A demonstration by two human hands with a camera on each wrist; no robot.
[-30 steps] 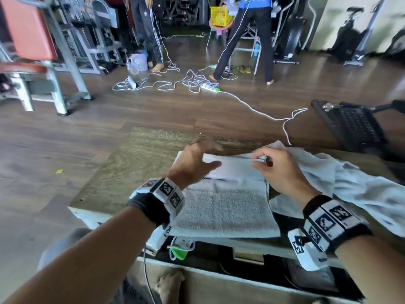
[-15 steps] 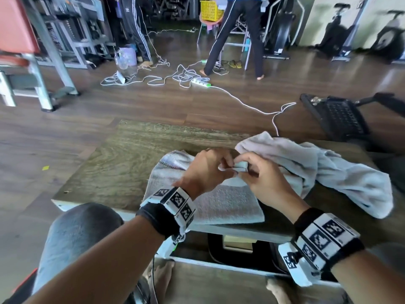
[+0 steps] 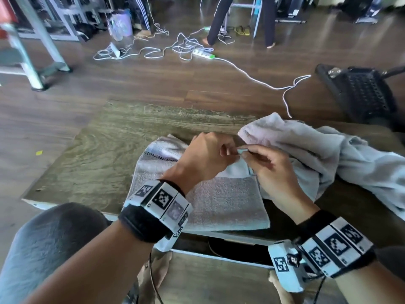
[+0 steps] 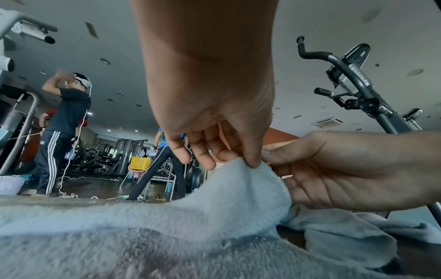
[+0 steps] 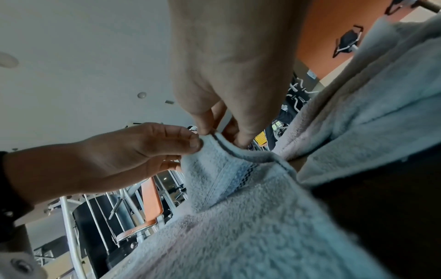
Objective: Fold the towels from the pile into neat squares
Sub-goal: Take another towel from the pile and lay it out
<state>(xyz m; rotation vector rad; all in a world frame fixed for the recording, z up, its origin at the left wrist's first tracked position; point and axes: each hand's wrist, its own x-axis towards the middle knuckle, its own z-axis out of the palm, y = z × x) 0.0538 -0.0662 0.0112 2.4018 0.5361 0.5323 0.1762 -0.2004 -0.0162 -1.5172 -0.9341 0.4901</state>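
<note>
A pale grey towel (image 3: 221,200) lies partly folded on the wooden table (image 3: 105,154), its near edge at the table's front rim and its checked border stripe showing on the far left part. Both hands meet above its far right corner, which is lifted off the surface into a small peak. The left hand (image 3: 206,156) pinches that corner between thumb and fingertips, its other fingers loosely curled; the left wrist view shows the cloth rising to the pinch. The right hand (image 3: 269,170) pinches the same corner from the other side, thumb and forefinger closed on the dark-edged hem, with the remaining fingers curled behind it, as the right wrist view shows. The fingertips of the two hands touch or nearly touch at the corner. Just beside the right hand, a crumpled pile of towels (image 3: 328,154) spreads over the right part of the table, touching the folded towel's right side. Beyond the table, a white power strip (image 3: 202,54) and tangled cables lie on the wooden floor, and a person's legs (image 3: 219,20) stand near them.
</note>
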